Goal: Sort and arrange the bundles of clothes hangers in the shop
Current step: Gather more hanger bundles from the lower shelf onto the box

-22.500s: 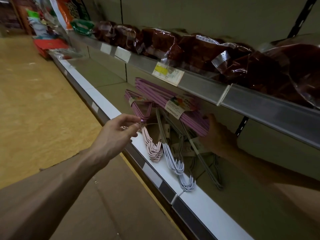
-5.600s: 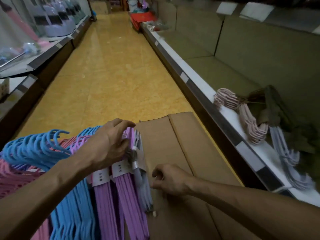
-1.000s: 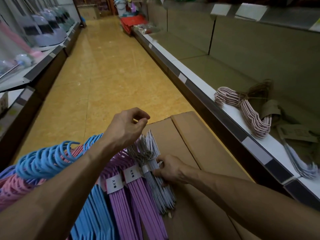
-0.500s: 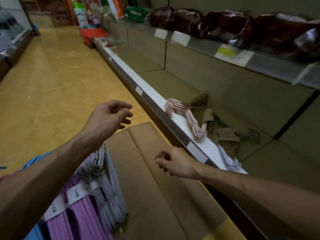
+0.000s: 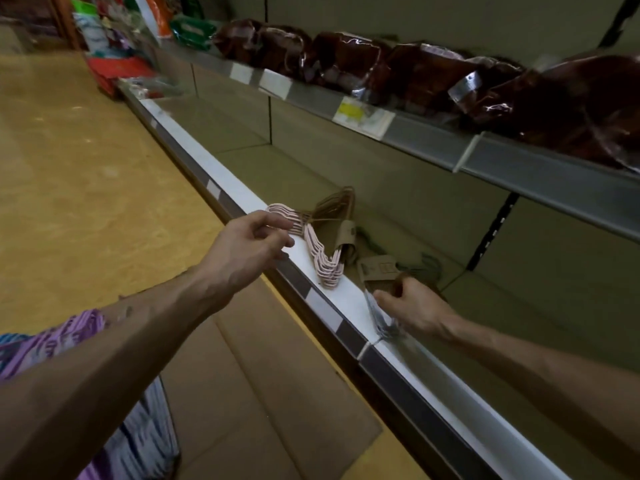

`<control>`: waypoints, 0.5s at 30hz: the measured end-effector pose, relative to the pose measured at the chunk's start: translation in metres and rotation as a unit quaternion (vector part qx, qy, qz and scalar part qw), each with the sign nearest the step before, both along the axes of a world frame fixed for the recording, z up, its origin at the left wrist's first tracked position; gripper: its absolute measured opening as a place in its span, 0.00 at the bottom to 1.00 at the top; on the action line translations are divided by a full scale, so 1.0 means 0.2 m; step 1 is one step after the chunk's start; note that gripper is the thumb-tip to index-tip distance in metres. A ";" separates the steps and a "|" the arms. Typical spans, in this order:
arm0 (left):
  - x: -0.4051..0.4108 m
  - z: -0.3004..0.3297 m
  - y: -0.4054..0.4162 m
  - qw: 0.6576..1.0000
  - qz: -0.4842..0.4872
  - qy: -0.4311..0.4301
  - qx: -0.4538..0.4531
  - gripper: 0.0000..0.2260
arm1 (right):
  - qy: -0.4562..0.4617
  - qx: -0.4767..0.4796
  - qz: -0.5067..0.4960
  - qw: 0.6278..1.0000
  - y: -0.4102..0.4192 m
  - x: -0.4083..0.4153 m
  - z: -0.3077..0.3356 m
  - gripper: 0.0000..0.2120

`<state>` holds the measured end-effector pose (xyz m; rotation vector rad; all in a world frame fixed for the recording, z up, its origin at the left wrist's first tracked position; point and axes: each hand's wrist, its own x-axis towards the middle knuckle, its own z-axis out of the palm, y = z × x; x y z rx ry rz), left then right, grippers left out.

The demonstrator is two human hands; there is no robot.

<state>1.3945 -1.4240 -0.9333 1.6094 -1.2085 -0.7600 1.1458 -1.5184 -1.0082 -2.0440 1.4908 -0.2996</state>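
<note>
Right hand point(image 5: 414, 311) grips a grey hanger bundle point(image 5: 381, 315) on the shelf point(image 5: 349, 296); left hand point(image 5: 247, 247), loosely curled, hovers by the pink bundle point(image 5: 320, 258) (light, stiff wire, likely tangly; best held at the band).

The view was dim and yellow-green in cast, lit from overhead. The floor point(image 5: 79, 188) took the most light and looked warm and washed. The lower shelf point(image 5: 346, 188) sat in the shadow of the upper shelf point(image 5: 540, 174), so its back was murky. Small white glints of glare sat on the dark red plastic packs point(image 5: 467, 77). Wide-angle distortion bent the shelf edges into slanting lines and stretched the forearms at the bottom corners. Motion blur softened the right hand point(image 5: 414, 311) and the grey hangers point(image 5: 381, 317) beside it; the left hand point(image 5: 246, 251) was also soft. The far goods at the top left were smeared.
</note>
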 end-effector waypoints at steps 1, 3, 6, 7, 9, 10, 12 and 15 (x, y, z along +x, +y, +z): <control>-0.03 -0.01 -0.02 1.000 -0.005 0.002 0.003 0.08 | -0.009 0.019 0.008 1.000 -0.03 -0.03 -0.02 0.09; -0.09 -0.02 -0.04 1.000 -0.015 -0.004 0.007 0.08 | -0.012 0.046 0.023 0.999 -0.08 -0.06 -0.03 0.14; -0.15 -0.05 -0.06 0.999 -0.037 -0.013 0.016 0.08 | 0.038 0.041 0.013 0.998 -0.12 -0.06 -0.08 0.21; -0.17 -0.06 -0.06 0.999 -0.044 -0.016 0.021 0.08 | 0.066 0.028 -0.001 0.997 -0.12 -0.05 -0.09 0.20; -0.18 -0.06 -0.06 0.998 -0.055 -0.019 0.027 0.07 | 0.109 0.016 -0.026 0.994 -0.13 -0.03 -0.11 0.17; -0.19 -0.07 -0.06 0.998 -0.057 -0.020 0.029 0.07 | 0.117 0.018 -0.040 0.992 -0.12 -0.03 -0.10 0.14; -0.18 -0.07 -0.06 0.998 -0.054 -0.017 0.031 0.07 | 0.091 0.031 -0.073 0.993 -0.12 -0.03 -0.10 0.10; -0.15 -0.08 -0.04 0.998 -0.051 -0.013 0.038 0.07 | -0.075 0.122 -0.157 0.977 -0.13 -0.05 -0.08 0.07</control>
